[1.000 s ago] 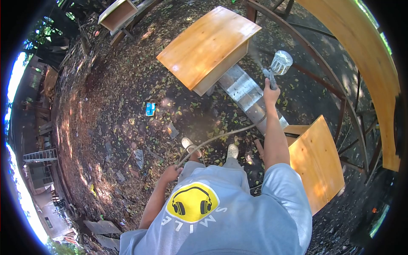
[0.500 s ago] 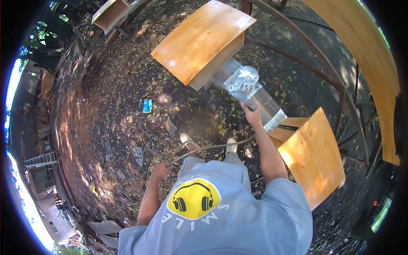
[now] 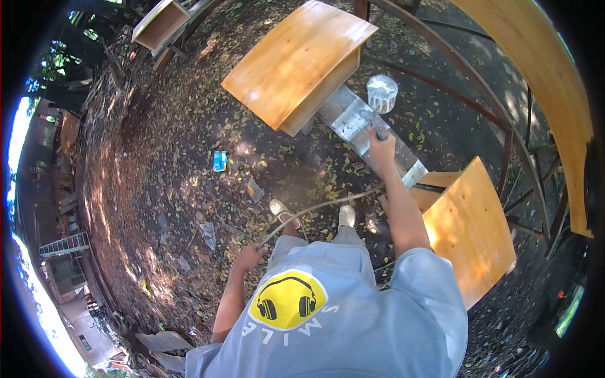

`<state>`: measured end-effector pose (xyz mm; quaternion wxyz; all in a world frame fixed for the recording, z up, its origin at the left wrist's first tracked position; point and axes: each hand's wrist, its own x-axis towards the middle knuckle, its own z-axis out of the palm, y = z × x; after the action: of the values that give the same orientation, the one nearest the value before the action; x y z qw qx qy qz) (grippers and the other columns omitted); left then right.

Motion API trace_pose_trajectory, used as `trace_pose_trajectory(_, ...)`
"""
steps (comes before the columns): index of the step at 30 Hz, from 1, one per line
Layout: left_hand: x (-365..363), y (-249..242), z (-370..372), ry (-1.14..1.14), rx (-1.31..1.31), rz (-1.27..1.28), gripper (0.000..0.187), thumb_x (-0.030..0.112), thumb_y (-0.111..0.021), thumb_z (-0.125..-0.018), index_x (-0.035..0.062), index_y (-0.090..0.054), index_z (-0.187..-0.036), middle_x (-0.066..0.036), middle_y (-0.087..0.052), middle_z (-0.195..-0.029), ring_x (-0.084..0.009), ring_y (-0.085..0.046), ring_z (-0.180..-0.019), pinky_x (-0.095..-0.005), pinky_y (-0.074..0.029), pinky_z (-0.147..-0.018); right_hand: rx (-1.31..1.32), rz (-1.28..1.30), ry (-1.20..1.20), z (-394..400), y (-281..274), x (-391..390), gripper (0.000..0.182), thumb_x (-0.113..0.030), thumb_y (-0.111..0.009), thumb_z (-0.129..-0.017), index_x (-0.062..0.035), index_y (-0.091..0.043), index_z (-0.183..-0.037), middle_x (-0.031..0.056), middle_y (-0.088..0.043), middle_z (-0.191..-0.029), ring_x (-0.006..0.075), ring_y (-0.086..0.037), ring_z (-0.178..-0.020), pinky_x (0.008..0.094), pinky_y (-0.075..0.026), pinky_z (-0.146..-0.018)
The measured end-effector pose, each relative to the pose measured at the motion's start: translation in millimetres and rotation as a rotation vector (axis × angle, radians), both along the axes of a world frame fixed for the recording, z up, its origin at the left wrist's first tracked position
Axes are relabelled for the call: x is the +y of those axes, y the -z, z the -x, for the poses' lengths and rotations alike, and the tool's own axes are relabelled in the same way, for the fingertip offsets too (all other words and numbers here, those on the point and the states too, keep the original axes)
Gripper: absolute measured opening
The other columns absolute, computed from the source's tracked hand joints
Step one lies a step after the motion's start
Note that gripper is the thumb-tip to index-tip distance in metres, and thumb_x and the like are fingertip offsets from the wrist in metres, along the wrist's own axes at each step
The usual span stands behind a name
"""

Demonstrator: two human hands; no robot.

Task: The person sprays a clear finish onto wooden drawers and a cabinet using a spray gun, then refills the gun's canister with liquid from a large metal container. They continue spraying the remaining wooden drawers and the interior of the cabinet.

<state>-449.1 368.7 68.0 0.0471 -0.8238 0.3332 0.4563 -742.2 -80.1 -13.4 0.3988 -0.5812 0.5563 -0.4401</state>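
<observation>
My right hand is closed around the grip of a spray gun. Its round cup, streaked with white, shows just ahead of the hand. Beneath lies a long grey board with whitish patches, between two varnished wooden boxes or drawers: one ahead and another on the right. In my left hand is a thin hose, which curves across to my right forearm, where its end is hidden.
A curved orange-brown wooden panel and a dark metal frame stand at the right. Leaves and scraps cover the ground, with a blue packet among them. An open wooden box sits at the upper left, a ladder at the far left.
My right hand has moved forward with the spray gun, and its cup now sits beyond the board's right edge. The pale haze near the front box has faded. My left hand has barely moved.
</observation>
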Motion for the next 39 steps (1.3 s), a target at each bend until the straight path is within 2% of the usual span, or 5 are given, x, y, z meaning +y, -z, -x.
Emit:
trace_pose_trajectory(9,-27,-10,17,0.026,0.038,0.129,0.043,0.038,-0.059,-0.092,0.0008,-0.061,-0.112,-0.023,-0.066,-0.096,-0.0359,-0.064,-0.091,-0.0424,-0.048,-0.081,0.062,0.009,0.231,-4,-24,-66,0.044,-0.044,-0.068,-0.084,-0.0014,-0.07,-0.096,0.024,-0.068,-0.083,0.0412,-0.066,-0.083,0.0429,-0.05,-0.073)
trace_pose_trajectory(19,-21,1,14,-0.034,0.045,0.135,0.038,0.034,-0.059,-0.093,0.0005,-0.061,-0.111,-0.02,-0.068,-0.089,-0.0307,-0.066,-0.085,-0.041,-0.048,-0.08,0.121,-0.055,0.134,1,-13,-66,0.048,-0.042,-0.07,-0.083,0.0025,-0.069,-0.099,0.0227,-0.069,-0.086,0.0356,-0.068,-0.085,0.0395,-0.05,-0.077)
trace_pose_trajectory(25,-13,0,10,0.032,0.006,0.067,0.042,0.039,-0.059,-0.091,0.0008,-0.064,-0.109,-0.024,-0.067,-0.095,-0.0398,-0.064,-0.094,-0.0445,-0.048,-0.085,-0.066,-0.07,-0.052,-4,25,-5,0.031,-0.027,-0.074,-0.083,0.0005,-0.071,-0.097,0.008,-0.07,-0.077,0.0119,-0.062,-0.071,0.0293,-0.049,-0.069)
trace_pose_trajectory(35,2,-15,5,0.021,0.013,-0.126,0.042,0.043,-0.06,-0.089,0.0038,-0.068,-0.104,-0.025,-0.066,-0.102,-0.0411,-0.063,-0.098,-0.0475,-0.047,-0.087,-0.081,-0.328,-0.486,-4,11,60,0.034,-0.029,-0.074,-0.083,0.0001,-0.07,-0.1,0.0075,-0.071,-0.077,0.0131,-0.062,-0.072,0.0295,-0.048,-0.068)
trace_pose_trajectory(39,15,3,3,0.031,0.005,-0.091,0.043,0.043,-0.061,-0.088,0.0054,-0.067,-0.108,-0.026,-0.065,-0.102,-0.0416,-0.063,-0.098,-0.0473,-0.047,-0.087,0.037,-0.147,-0.263,-19,7,46,0.031,-0.027,-0.071,-0.085,0.0028,-0.07,-0.095,0.0125,-0.069,-0.077,0.0169,-0.064,-0.072,0.0332,-0.048,-0.067)
